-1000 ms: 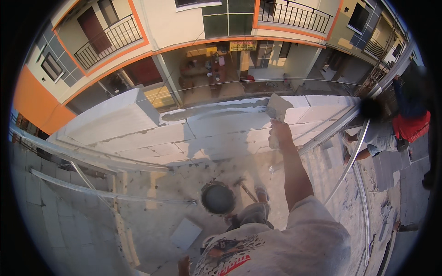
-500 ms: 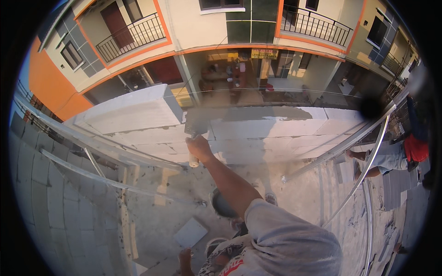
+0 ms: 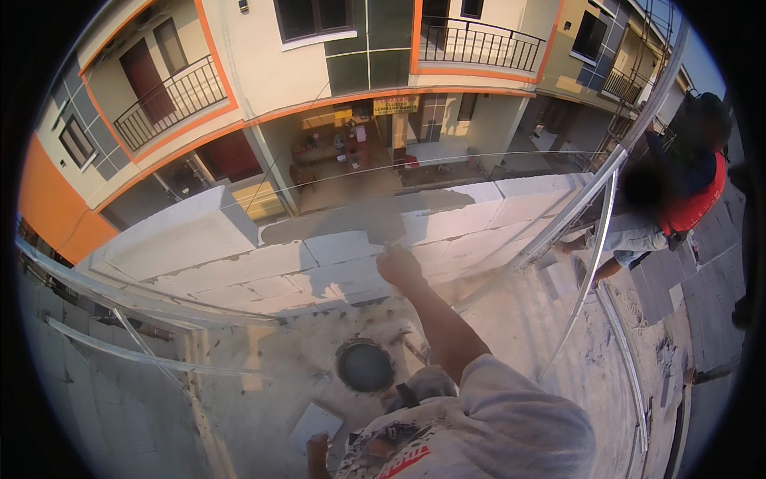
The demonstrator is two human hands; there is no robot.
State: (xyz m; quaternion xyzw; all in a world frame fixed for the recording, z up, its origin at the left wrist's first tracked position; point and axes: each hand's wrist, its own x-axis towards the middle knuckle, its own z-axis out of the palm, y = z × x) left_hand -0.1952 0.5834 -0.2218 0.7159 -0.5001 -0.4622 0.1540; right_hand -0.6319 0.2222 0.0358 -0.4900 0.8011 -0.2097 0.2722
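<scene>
My right hand (image 3: 396, 267) grips a trowel (image 3: 385, 229), blurred, over the grey mortar (image 3: 439, 199) spread along the top course of a white block wall (image 3: 524, 197). Left of the mortar, a thick white block (image 3: 187, 233) sits higher on the wall. Low at my side, my left hand (image 3: 317, 447) has its fingers curled; whatever is in them is too small to make out. It is near a loose block (image 3: 313, 423) on the floor. A bucket of grey mix (image 3: 365, 366) stands by my feet, with a hammer-like tool (image 3: 411, 343) beside it.
A co-worker in red and dark clothing (image 3: 690, 199) crouches at the right. Metal rails (image 3: 603, 231) slant at both sides, and a thin line runs above the wall. Grey blocks (image 3: 658, 295) lie at the right. Across from me stand houses (image 3: 335, 48) with balconies.
The trowel swept from the right to the left along the wall top and is now back near the middle, with the mortar spread flatter. The co-worker has shifted slightly.
</scene>
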